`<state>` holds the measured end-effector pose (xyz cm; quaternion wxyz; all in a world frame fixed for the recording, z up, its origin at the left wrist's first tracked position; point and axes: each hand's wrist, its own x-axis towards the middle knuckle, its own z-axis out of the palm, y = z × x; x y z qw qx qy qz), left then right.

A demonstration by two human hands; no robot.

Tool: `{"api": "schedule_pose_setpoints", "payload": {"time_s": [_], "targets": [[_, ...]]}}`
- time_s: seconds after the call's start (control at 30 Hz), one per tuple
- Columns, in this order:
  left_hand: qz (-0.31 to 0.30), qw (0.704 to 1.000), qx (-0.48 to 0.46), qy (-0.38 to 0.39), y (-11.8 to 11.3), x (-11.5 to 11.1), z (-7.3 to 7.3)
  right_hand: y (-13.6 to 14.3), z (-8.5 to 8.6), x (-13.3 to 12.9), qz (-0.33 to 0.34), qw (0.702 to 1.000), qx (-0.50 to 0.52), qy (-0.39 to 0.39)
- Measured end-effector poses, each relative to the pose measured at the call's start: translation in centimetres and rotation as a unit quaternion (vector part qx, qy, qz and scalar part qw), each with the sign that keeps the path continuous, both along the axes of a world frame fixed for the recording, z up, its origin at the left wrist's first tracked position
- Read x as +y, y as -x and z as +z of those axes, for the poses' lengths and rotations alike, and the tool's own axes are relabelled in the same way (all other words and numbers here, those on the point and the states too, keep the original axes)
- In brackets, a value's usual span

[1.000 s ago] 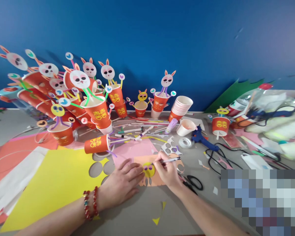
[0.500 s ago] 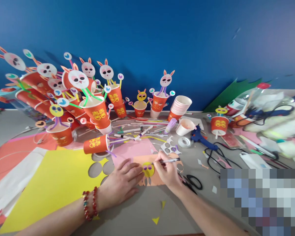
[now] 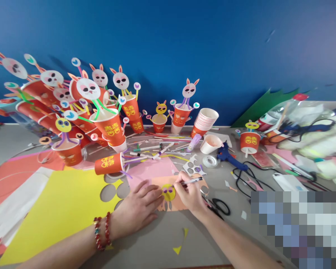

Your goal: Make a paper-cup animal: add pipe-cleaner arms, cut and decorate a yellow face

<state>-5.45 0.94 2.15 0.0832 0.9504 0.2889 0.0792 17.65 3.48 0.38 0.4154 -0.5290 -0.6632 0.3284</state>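
Observation:
A round yellow paper face [image 3: 168, 195] with two purple eyes lies on a piece of orange paper [image 3: 160, 181]. My left hand [image 3: 140, 203] rests palm down with fingers stretched out, the fingertips at the face's left edge. In a pinch grip, my right hand [image 3: 190, 197] holds a pen [image 3: 193, 180], its tip by the right upper side of the face. The tip itself is hidden by my fingers. Ear-shaped cut-outs show in the orange paper below the face. Scissors [image 3: 221, 206] lie just right of my right wrist.
A large yellow sheet [image 3: 64, 209] covers the left side. Red cups with rabbit faces [image 3: 109, 129] crowd the back left. A cup lies on its side [image 3: 108, 164]. A blue glue gun [image 3: 233, 158], tape roll [image 3: 210, 161], straws and markers sit beyond my hands.
My hands stay almost in the same place. The pen's rear end has tilted up slightly, and the whole view has shifted a little.

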Motion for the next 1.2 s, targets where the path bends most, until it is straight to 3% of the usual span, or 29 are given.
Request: {"api": "schedule_pose_setpoints", "payload": {"time_s": [1.2], "targets": [[-0.002,1.0,0.002,-0.003,0.06,0.03,0.06,-0.3,-0.09,-0.3,-0.03,0.999,0.002,0.012]]}}
